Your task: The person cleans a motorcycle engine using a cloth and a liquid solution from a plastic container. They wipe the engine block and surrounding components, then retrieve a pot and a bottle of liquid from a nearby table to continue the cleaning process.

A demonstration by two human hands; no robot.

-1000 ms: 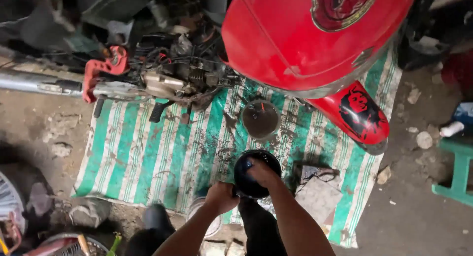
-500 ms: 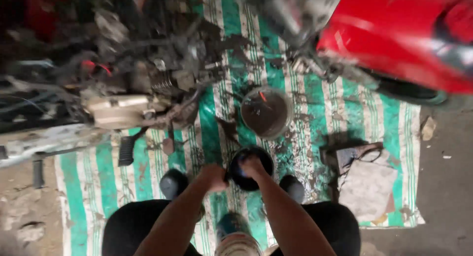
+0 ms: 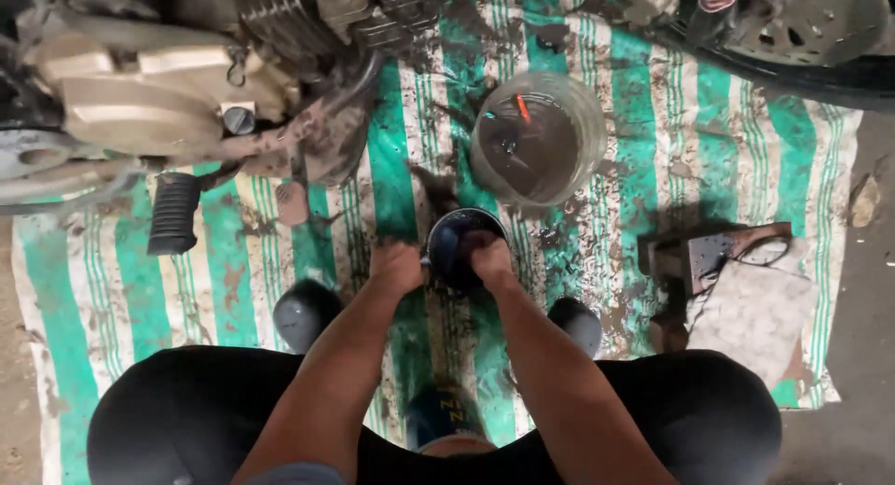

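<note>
Both hands meet low over a green-and-white striped mat [image 3: 224, 289] spread on the floor under a motorcycle engine [image 3: 186, 75]. The left hand [image 3: 396, 266] and the right hand [image 3: 489, 259] each have their fingers closed on a small dark round can [image 3: 457, 247], one hand on each side, held just above the mat between the person's knees. Just beyond the can stands a clear tub [image 3: 539, 138] with dark oily liquid and small parts in it, near but not touching. A black footpeg [image 3: 174, 213] juts out at the left, and a folded rag [image 3: 746, 308] lies at the right. The tub already holds liquid and the mat is badly stained, so some draining or washing seems done; the can is in hand and not yet set down.
</note>
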